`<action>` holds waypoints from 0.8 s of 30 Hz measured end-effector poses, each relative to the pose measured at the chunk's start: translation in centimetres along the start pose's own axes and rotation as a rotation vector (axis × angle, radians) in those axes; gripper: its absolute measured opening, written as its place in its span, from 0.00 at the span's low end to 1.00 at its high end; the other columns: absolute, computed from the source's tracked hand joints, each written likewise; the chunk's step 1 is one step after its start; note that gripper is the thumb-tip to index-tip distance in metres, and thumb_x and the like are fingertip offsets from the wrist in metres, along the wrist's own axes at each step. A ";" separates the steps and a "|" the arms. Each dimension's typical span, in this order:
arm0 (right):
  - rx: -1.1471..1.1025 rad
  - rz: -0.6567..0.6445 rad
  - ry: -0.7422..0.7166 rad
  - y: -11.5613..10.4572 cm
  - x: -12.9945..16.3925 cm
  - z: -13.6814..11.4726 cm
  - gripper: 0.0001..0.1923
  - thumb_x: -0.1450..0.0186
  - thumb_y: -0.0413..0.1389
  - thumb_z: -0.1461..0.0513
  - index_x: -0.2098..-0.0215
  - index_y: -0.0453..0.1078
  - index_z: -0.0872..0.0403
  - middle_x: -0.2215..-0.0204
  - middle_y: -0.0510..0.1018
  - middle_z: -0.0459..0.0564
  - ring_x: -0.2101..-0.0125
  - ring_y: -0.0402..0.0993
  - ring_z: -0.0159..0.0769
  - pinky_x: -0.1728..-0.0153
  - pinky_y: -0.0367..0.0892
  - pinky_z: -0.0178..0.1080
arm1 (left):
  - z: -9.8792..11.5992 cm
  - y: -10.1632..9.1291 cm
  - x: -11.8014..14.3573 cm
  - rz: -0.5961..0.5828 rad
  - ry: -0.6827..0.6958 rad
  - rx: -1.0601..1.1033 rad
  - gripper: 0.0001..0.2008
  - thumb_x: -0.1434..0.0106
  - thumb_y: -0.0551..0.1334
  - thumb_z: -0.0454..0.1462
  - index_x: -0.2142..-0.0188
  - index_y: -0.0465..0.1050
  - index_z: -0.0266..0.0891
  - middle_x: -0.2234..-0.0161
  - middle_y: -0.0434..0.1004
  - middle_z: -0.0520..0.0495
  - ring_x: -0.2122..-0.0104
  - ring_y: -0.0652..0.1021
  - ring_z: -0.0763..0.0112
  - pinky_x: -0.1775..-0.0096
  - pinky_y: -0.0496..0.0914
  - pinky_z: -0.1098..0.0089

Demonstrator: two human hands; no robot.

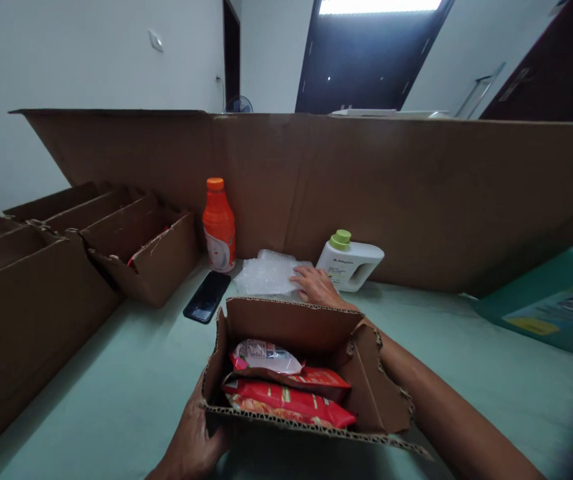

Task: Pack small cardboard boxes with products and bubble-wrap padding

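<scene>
An open cardboard box [286, 320] with ragged cut edges is in front of me, tilted so its inside shows. Several red snack packets [296, 403] and a white-and-pink packet [269, 357] lie inside it. My left hand [199, 420] grips the box's left side, thumb near the lower corner. Beyond the box, my right hand [316, 285] reaches to a sheet of bubble wrap [269, 273], fingers stretched out over its right edge. Just right of that hand stands a white jug with a green cap [353, 267].
An orange bottle [219, 230] stands behind a black phone [207, 297] lying flat. Divided cardboard boxes [41, 293] fill the left side. A tall cardboard panel [416, 193] runs along the back. At the right edge is a large teal container [556, 300].
</scene>
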State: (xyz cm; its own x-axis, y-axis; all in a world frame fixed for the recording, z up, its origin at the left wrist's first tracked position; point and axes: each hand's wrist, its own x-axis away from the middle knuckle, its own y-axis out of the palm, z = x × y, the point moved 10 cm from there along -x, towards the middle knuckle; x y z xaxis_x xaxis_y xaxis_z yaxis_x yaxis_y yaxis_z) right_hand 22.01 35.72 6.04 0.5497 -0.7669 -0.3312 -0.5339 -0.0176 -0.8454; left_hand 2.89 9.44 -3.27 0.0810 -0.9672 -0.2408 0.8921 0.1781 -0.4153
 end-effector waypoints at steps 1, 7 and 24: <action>-0.008 0.019 0.017 0.2 -0.8 0.2 0.09 0.39 0.59 0.63 0.62 0.79 0.52 0.49 0.80 0.58 0.45 0.72 0.53 0.42 0.61 0.58 | 0.0 0.0 0.0 0.005 0.002 -0.002 0.36 0.37 0.62 0.45 0.32 0.59 0.39 0.41 0.73 0.36 0.37 0.67 0.45 0.35 0.61 0.50; -0.165 0.220 0.139 -6.1 -1.0 1.9 0.18 0.32 0.49 0.54 0.60 0.77 0.55 0.61 0.82 0.53 0.60 0.78 0.42 0.56 0.71 0.44 | 0.2 0.0 0.0 0.008 -0.004 -0.045 0.33 0.36 0.59 0.48 0.34 0.61 0.39 0.45 0.75 0.35 0.38 0.69 0.45 0.36 0.61 0.48; -0.124 0.178 0.676 -12.7 27.9 5.1 0.28 0.44 0.58 0.43 0.55 0.76 0.53 0.56 0.82 0.59 0.57 0.78 0.53 0.56 0.73 0.52 | 0.7 -2.7 0.1 0.057 -0.141 -0.095 0.23 0.46 0.63 0.49 0.55 0.75 0.39 0.58 0.80 0.38 0.50 0.77 0.44 0.47 0.71 0.47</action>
State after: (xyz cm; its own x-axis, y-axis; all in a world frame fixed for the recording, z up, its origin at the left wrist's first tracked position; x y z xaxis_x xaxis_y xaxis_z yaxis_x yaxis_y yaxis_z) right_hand 47.41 17.84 5.40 -0.0504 -0.9944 -0.0934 -0.6702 0.1030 -0.7350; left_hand 0.78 8.78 -1.58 0.1982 -0.9696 -0.1436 0.8387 0.2436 -0.4871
